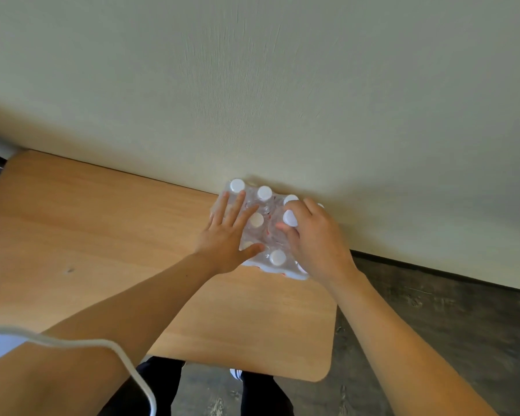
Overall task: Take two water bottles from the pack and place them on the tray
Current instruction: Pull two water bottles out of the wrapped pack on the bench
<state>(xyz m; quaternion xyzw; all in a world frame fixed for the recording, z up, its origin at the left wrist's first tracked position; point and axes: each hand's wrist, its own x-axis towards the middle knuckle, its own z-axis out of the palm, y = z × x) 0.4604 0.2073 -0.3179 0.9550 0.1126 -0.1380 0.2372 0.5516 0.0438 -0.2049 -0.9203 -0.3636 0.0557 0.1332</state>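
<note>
Pack (261, 232) at desk's (102, 235) far right corner: left hand (225, 238) flat and released, right hand (309, 238) grasping a bottle (289, 218); clinging wrap could drag it.

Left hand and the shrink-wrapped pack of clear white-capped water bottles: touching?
Touching. The head view shows the left hand spread flat on the shrink-wrapped pack of clear white-capped water bottles, fingers lying between caps.
</note>
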